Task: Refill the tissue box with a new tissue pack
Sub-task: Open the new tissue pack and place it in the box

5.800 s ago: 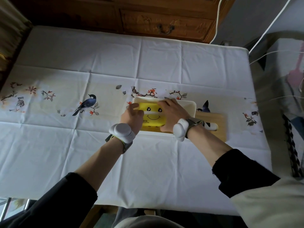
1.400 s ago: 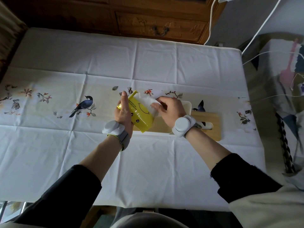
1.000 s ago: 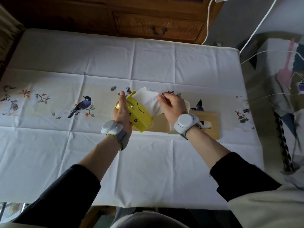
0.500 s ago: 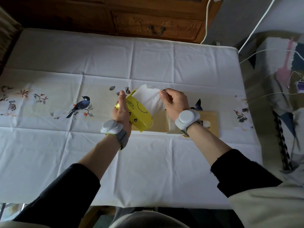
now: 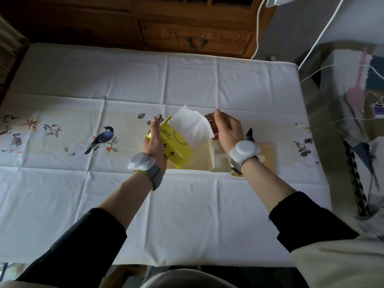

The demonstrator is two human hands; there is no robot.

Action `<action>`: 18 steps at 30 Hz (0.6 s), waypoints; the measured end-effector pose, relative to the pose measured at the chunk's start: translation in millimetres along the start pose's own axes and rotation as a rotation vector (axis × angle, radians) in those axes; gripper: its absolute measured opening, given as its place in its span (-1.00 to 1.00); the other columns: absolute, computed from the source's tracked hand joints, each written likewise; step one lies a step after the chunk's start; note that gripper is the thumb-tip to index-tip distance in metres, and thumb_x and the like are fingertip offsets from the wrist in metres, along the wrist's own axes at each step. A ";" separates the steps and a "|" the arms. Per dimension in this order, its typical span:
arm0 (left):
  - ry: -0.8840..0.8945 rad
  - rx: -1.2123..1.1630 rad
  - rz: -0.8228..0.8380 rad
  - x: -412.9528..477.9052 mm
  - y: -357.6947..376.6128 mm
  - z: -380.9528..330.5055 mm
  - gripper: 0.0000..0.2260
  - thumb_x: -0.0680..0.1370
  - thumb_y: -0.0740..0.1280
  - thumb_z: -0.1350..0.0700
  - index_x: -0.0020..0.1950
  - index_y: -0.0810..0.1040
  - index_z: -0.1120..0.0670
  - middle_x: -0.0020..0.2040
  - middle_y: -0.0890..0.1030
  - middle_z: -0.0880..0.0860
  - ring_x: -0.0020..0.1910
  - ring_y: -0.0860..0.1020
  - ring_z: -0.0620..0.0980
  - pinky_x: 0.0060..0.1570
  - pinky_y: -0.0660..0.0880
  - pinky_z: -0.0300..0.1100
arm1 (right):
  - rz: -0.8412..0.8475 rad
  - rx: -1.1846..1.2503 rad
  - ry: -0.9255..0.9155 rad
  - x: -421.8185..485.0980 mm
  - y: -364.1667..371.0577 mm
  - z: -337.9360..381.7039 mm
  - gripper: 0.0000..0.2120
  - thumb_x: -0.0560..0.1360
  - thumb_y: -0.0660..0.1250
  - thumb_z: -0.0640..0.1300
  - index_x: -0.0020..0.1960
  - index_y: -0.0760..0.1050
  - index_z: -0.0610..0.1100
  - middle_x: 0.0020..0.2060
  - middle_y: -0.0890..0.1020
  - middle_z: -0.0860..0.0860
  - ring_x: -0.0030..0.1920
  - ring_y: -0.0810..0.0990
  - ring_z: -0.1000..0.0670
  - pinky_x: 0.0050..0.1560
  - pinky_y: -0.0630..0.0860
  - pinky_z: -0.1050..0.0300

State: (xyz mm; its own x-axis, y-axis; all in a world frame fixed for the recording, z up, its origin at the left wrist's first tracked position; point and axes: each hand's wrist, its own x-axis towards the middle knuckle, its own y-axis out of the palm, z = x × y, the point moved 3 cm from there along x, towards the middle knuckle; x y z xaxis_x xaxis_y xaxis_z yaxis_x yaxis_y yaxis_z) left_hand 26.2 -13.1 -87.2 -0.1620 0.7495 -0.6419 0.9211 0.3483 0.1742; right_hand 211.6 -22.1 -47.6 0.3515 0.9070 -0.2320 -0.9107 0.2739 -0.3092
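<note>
Nearest the camera, two dark sleeves are leading to two grey-and-white wrist devices, one on each wrist. The left hand is gripping the yellow plastic tissue pack, thumb lying up its near side and fingers wrapping underneath. The pack is tilting, and its lower end appears to be dipping into the left part of the cream rectangular plastic tissue box, which is standing open on the white bird-printed tablecloth. The right hand is pinching the right edge of the white paper tissue sheet, which is rising out of the pack's slit.

Judgement: the step in hand is drawing out a starter sheet. It is best done with a slow, even pull along the slit while the left hand is bracing the pack, so the sheet is not tearing. The pack then needs laying flat in the box, slit upward.

Count: one pack, one drawn sheet, one box, and one flat light wooden lid lying just right of the box. Two printed blue birds are showing, and one dark carved wooden cabinet is standing beyond the table
</note>
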 end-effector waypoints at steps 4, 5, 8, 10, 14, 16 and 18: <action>0.002 -0.037 0.028 -0.4 2.0 1.9 -0.60 0.48 0.23 -0.28 -0.12 0.51 0.07 -0.46 0.48 -0.06 -0.49 0.52 -0.10 -0.47 0.47 -0.27 | 0.173 -0.017 0.113 -2.0 1.0 -9.4 -0.62 0.46 0.32 0.14 0.18 0.49 -0.05 -0.10 0.61 0.13 -0.08 0.62 0.06 -0.19 0.45 0.51; -0.001 -0.047 0.051 -1.0 3.1 2.4 -0.57 0.49 0.23 -0.28 -0.06 0.52 0.09 -0.43 0.51 -0.04 -0.47 0.54 -0.09 -0.45 0.48 -0.26 | 0.223 -0.039 0.097 -3.8 3.9 -11.1 -0.50 0.41 0.41 0.10 0.27 0.41 -0.06 -0.01 0.59 0.09 -0.02 0.59 0.11 -0.13 0.43 0.53; -0.014 -0.084 0.098 -3.8 7.0 1.5 -0.45 0.49 0.21 -0.28 0.21 0.51 0.15 -0.04 0.65 0.15 -0.12 0.65 0.10 -0.17 0.61 -0.05 | 0.313 -0.083 -0.016 -10.5 14.1 -11.6 -0.12 0.23 0.57 0.04 0.41 0.18 -0.04 0.24 0.46 0.05 0.20 0.47 0.12 0.15 0.44 0.33; -0.015 -0.096 0.080 -5.2 8.6 -0.1 -0.45 0.50 0.22 -0.27 0.27 0.49 0.13 0.14 0.62 0.21 0.06 0.62 0.18 -0.03 0.60 0.02 | 0.357 -0.137 -0.084 -15.0 21.7 -8.9 0.05 0.15 0.59 0.09 0.45 0.05 0.01 0.34 0.38 0.06 0.31 0.38 0.06 0.27 0.41 0.12; -0.012 -0.178 0.088 -5.3 10.8 -5.0 -0.65 0.50 0.22 -0.26 0.03 0.54 -0.02 0.07 0.65 0.12 -0.01 0.66 0.10 -0.12 0.63 0.01 | 0.400 -0.214 -0.160 -20.0 34.1 -10.1 0.22 0.07 0.61 0.12 0.44 -0.16 0.19 0.11 0.40 0.27 0.01 0.44 0.34 -0.01 0.38 0.56; -0.035 -0.194 0.120 -4.5 10.2 -6.1 -0.65 0.49 0.23 -0.26 0.05 0.54 -0.02 0.12 0.64 0.15 0.04 0.64 0.13 0.01 0.60 0.10 | 0.368 -0.253 -0.199 -19.7 37.6 -12.0 0.23 0.07 0.60 0.09 0.44 -0.20 0.20 -0.01 0.44 0.22 -0.09 0.47 0.23 -0.19 0.39 0.57; -0.031 -0.161 0.136 -3.3 7.9 -7.5 -0.62 0.50 0.26 -0.20 0.14 0.54 0.04 0.14 0.62 0.14 0.09 0.62 0.14 0.04 0.58 0.10 | 0.326 -0.282 -0.242 -17.5 39.2 -10.4 0.19 0.11 0.57 0.08 0.44 -0.21 0.19 0.09 0.49 0.08 -0.01 0.47 0.13 -0.09 0.42 0.38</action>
State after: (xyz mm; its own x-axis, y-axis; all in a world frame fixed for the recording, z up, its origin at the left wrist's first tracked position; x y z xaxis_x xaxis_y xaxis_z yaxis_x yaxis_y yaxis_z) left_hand 31.3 -8.5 -78.1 -0.0272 0.7791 -0.6263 0.8650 0.3324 0.3760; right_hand 171.9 -30.5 -65.2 -0.0324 0.9885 -0.1479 -0.8588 -0.1032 -0.5017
